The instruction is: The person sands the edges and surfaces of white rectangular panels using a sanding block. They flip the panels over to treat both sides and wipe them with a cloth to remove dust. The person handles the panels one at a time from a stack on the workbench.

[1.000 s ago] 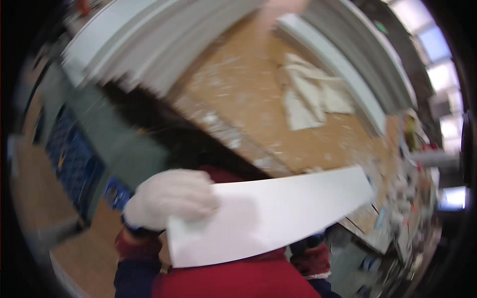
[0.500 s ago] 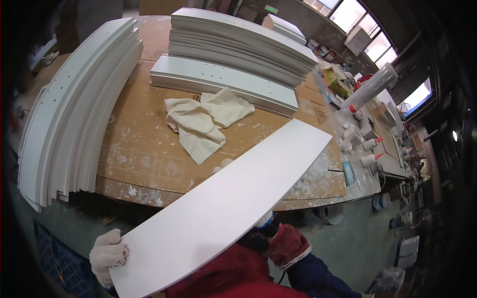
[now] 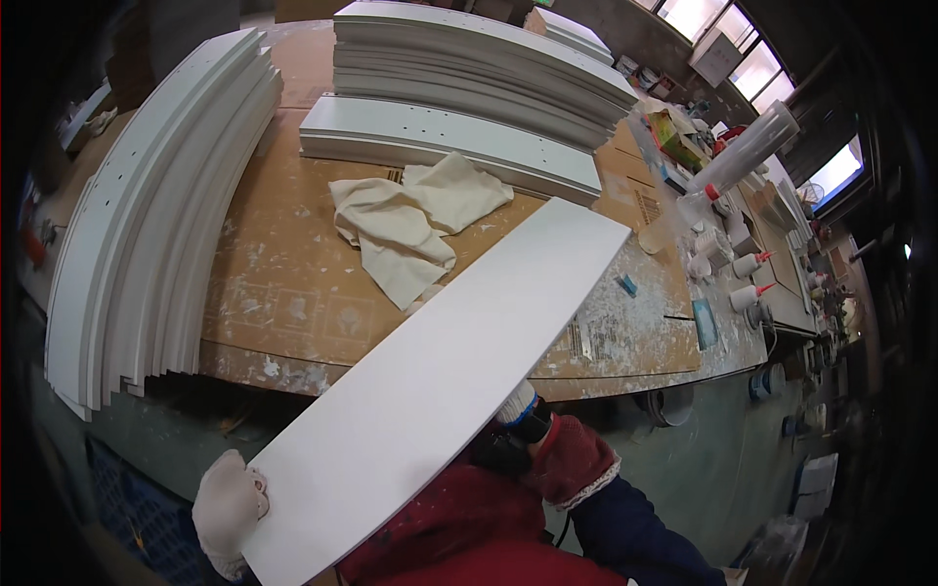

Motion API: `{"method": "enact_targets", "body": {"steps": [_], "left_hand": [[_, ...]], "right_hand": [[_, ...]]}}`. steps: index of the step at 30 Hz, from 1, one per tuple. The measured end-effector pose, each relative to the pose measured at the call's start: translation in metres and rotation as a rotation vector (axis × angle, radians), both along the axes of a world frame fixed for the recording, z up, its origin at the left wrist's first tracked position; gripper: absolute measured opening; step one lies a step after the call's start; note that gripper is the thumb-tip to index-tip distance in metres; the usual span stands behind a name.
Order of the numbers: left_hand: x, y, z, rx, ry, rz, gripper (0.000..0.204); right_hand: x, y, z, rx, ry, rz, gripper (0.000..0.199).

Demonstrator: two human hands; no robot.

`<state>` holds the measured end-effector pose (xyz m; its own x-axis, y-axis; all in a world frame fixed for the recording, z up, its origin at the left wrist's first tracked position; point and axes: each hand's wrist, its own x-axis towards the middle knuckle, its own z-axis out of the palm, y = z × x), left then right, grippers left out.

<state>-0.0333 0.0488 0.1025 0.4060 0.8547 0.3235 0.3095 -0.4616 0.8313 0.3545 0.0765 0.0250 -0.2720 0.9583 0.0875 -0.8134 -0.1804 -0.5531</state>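
A long white board [image 3: 440, 381] with one gently curved edge slants across the front, from low on the left up over the worktable. My left hand [image 3: 231, 503], in an off-white glove, is closed around its near left end, with the thumb over the top face. At the board's right edge, my right hand [image 3: 518, 402] reaches under it; a bit of white glove shows, and the fingers are hidden by the board. A dark strapped device [image 3: 516, 444] sits at that wrist, beside a red cuff. Just beyond the board lies a crumpled cream cloth [image 3: 401, 225].
Stacked white boards [image 3: 161, 205] stand along the table's left side, and more stacks [image 3: 479, 73] lie at the back. Paint-spotted cardboard [image 3: 283, 283] covers the tabletop. Red-tipped glue bottles [image 3: 750, 296] and a clear plastic roll [image 3: 747, 146] are at right. A blue crate [image 3: 142, 518] sits low left.
Relative to the table, the board's far end has swung left and now slants more steeply, uncovering a small blue piece on the cardboard. My left hand still grips the near end. The view has shifted slightly.
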Motion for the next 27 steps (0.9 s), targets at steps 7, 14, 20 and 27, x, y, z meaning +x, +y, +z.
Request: {"method": "enact_targets", "body": {"steps": [7, 14, 20, 27], "left_hand": [[-0.001, -0.004, 0.031, 0.425, 0.318, -0.112, 0.038], [-0.022, -0.008, 0.023, 0.618, 0.585, 0.047, 0.035], [-0.035, -0.011, 0.007, 0.689, 0.811, 0.149, 0.05], [-0.037, -0.007, 0.013, 0.708, 0.853, 0.113, 0.048]], "right_hand": [[-0.017, 0.021, 0.01, -0.061, -0.072, 0.07, 0.036], [-0.035, 0.028, 0.07, -0.367, -1.232, 0.687, 0.034], [-0.027, -0.02, 0.106, 0.713, -1.31, 0.617, 0.055], [-0.09, 0.021, 0.076, 1.331, -1.586, 0.019, 0.079]]}}
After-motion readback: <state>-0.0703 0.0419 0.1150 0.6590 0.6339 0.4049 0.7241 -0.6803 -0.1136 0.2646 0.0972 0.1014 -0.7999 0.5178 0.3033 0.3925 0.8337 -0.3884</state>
